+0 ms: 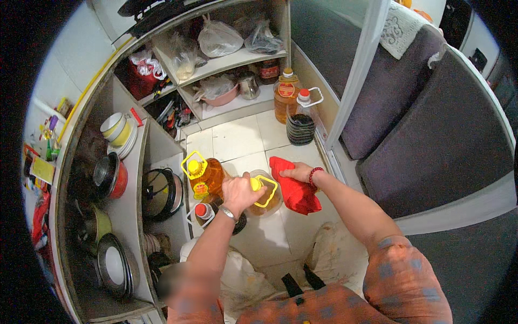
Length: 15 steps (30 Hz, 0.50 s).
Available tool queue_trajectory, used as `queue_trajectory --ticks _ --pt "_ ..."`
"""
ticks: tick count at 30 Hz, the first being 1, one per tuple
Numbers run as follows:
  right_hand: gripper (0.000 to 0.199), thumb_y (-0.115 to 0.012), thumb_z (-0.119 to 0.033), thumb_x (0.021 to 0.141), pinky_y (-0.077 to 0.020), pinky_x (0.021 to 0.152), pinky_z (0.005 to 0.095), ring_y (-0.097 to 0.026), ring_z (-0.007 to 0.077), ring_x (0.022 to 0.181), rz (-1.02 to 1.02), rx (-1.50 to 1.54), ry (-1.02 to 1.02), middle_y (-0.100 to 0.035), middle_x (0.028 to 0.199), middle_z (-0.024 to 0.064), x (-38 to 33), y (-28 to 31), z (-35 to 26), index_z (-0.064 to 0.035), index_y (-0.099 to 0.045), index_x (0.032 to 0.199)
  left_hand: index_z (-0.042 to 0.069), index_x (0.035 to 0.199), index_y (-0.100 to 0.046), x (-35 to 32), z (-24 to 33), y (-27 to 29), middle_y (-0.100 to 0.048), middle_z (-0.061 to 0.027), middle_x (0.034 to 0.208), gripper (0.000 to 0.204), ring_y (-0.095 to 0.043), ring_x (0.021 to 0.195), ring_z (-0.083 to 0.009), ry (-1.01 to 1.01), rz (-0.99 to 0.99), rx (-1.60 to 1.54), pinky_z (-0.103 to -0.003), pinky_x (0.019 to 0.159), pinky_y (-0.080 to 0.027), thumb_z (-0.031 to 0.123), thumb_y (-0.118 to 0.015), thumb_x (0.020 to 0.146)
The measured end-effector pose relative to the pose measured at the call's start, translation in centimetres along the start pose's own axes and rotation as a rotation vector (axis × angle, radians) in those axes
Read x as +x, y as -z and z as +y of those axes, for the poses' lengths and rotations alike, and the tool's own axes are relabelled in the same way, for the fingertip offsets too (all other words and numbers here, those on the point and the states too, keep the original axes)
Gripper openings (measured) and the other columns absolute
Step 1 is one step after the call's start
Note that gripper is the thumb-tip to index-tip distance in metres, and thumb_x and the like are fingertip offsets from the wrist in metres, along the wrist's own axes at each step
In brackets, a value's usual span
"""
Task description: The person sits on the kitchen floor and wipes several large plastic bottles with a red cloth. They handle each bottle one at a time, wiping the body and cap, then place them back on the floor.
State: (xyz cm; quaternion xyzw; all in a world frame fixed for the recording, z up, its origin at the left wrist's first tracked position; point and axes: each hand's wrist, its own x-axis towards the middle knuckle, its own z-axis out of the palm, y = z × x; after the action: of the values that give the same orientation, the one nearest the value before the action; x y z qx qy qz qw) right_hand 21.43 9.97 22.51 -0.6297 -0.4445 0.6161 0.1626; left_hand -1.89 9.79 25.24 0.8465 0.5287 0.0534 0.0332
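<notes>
Left arm: bare forearm is coming up from the lower edge and reaching forward and slightly right, elbow bent low in the frame.
Left wrist: is wearing a thin metal band, turned so the back of the hand is facing up.
Left hand [239, 191]: is curling into a fist, fingers wrapping downward, knuckles pointing away from the body.
Right arm: is stretching forward and left from a short patterned sleeve, forearm bare.
Right wrist: is carrying a dark red bead bracelet.
Right hand [297, 171]: is lying palm down, fingers pressing forward and gripping.
</notes>
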Motion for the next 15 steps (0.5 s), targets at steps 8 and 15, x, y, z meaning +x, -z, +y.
queue_trajectory --ticks 8,15 --pt "0.064 -0.068 -0.044 0.08 -0.0505 0.085 0.0388 -0.065 0.0258 0.094 0.174 0.027 0.245 -0.067 0.105 0.016 1.3 -0.4 0.7 -0.0003 -0.053 0.124 0.003 0.087 -0.064 0.7 0.6 -2.9 -0.066 -0.0188 0.069 0.054 -0.068 0.068 -0.0335 0.036 -0.053 -0.023 -0.044 0.065 -0.053 0.054 -0.065 0.073" --pt "0.06 -0.063 -0.041 0.081 -0.0452 0.095 0.0418 -0.056 0.038 0.108 0.23 -0.502 0.704 -0.057 0.12 0.0202 -1.7 -7.4 -2.2 -0.0092 -0.046 0.13 0.014 0.11 -0.061 1.2 -4.3 -9.4 -0.066 -0.0105 0.106 0.043 -0.065 0.095 -0.031 -0.114 0.025 -0.224 -0.043 0.076 -0.053 0.042 -0.061 0.078"
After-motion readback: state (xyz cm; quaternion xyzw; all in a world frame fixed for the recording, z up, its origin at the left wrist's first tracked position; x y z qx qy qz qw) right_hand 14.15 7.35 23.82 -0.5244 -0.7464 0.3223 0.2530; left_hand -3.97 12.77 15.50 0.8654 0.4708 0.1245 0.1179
